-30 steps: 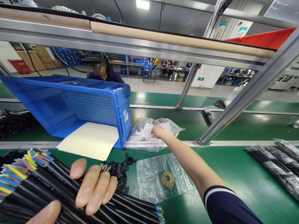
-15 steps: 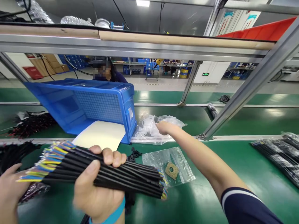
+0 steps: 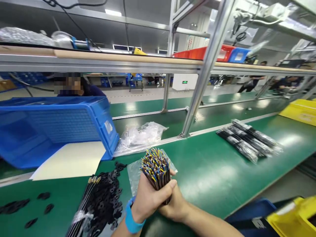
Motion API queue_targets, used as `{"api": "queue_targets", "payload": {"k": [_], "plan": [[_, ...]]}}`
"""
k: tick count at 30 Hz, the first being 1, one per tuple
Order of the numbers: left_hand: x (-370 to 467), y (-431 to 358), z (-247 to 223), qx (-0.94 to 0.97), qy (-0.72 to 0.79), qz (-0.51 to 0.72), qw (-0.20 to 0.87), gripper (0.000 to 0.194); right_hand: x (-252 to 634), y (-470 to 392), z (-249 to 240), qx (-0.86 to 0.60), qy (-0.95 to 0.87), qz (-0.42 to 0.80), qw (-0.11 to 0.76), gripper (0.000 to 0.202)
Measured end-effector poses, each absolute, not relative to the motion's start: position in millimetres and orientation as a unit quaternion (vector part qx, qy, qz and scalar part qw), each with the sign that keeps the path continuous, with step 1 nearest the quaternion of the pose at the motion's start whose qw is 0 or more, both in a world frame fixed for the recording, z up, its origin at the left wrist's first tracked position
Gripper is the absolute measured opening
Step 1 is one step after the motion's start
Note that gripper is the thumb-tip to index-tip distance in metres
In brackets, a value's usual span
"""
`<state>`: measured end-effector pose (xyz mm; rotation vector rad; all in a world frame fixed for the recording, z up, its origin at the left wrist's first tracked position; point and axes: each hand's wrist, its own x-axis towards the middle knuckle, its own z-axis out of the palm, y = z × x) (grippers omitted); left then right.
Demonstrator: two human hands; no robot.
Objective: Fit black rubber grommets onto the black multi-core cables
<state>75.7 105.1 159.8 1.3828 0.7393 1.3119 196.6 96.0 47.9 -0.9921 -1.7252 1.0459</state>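
A green worktop [image 3: 207,171] runs beneath a metal frame [image 3: 202,72]. Both hands, left [image 3: 148,197] and right [image 3: 176,205], close together around an upright-tilted cable bundle [image 3: 158,171] above it. The bundle probably handles as fairly heavy, flexible and prone to sliding strands, best gripped round its black sheaths. Its lower end is hidden; the right fingers are mostly obscured.

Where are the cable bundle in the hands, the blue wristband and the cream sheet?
Cable bundle [image 3: 156,164]: head view, on its colourful wire ends.
Blue wristband [image 3: 132,221]: head view, on its band.
Cream sheet [image 3: 71,161]: head view, on its flat middle.
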Motion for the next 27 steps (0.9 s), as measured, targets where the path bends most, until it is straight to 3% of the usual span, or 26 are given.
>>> {"api": "queue_targets", "payload": {"k": [5,11,18,22,27], "plan": [[86,93,171,0.603,0.284,0.55,0.503,0.061,213,77,14,-0.432,-0.683,0.387,0.445,0.067],[89,89,160,0.644,0.303,0.505,0.488,0.015,216,73,1,-0.425,-0.68,0.385,0.457,0.076],[74,101,171,0.657,0.306,0.476,0.499,0.021,223,64,21,-0.433,-0.681,0.415,0.419,0.057],[72,126,182,0.581,0.351,0.498,0.539,0.025,227,66,50,-0.387,-0.635,0.568,0.353,0.04],[80,174,182,0.44,0.379,0.542,0.608,0.046,226,84,75,-0.249,-0.479,0.794,0.281,0.057]]}}
